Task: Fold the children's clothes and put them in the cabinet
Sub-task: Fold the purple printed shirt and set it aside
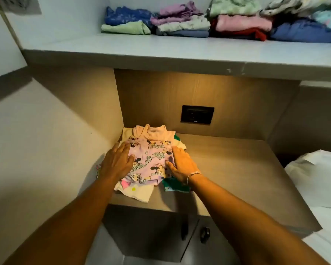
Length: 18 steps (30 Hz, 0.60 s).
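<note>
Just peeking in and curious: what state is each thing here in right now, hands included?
Pile: stacked, edges uneven.
Purple top: folded, topmost on the pile.
Left hand: flat, pressing the top's left side.
Right hand: flat, pressing its right side.
Shelf clothes: folded, stacked.
Doors: shut.
Socket: nothing plugged in.

One wide-angle view from a head-worn camera, facing forward and down, close over a wooden counter [237, 169], forearms [74, 217] entering from the bottom edge, left hand [118, 161] and right hand [181, 163] near centre, a pale shelf [141, 52] across the top
</note>
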Tool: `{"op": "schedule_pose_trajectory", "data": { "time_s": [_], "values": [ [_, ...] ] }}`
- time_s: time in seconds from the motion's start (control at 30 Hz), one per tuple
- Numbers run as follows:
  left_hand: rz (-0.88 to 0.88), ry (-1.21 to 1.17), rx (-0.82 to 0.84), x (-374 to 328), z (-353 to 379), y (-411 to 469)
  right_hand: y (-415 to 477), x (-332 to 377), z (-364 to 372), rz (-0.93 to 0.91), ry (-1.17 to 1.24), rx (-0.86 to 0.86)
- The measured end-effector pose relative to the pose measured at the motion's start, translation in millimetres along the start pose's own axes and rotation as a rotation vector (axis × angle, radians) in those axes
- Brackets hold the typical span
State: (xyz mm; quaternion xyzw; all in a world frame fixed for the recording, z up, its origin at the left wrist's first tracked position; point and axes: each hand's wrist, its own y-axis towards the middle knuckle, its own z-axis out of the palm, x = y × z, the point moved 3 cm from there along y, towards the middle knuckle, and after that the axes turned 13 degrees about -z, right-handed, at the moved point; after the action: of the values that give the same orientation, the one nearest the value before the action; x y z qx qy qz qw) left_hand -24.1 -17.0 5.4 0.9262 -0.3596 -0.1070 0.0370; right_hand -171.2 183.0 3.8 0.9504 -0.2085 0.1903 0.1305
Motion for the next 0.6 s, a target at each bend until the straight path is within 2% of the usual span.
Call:
{"op": "schedule_pose_trajectory", "data": {
  "time_s": [0.2,0.37,0.47,0.6],
  "values": [
    [-0.16,0.001,0.232,0.4,22.3,59.2,48.3,-19.7,29.9,0.35,0.247,0.065],
    [-0.292,-0.008,0.357,-3.9,24.9,100.5,82.2,-45.8,28.1,0.641,0.645,-0.095],
    [-0.346,-0.053,0.414,-12.0,29.6,115.1,95.4,-59.2,27.2,0.72,0.76,-0.148],
    [-0.401,-0.048,0.397,-15.9,38.4,123.5,104.1,-59.5,32.6,0.678,0.813,-0.153]
  ]
}}
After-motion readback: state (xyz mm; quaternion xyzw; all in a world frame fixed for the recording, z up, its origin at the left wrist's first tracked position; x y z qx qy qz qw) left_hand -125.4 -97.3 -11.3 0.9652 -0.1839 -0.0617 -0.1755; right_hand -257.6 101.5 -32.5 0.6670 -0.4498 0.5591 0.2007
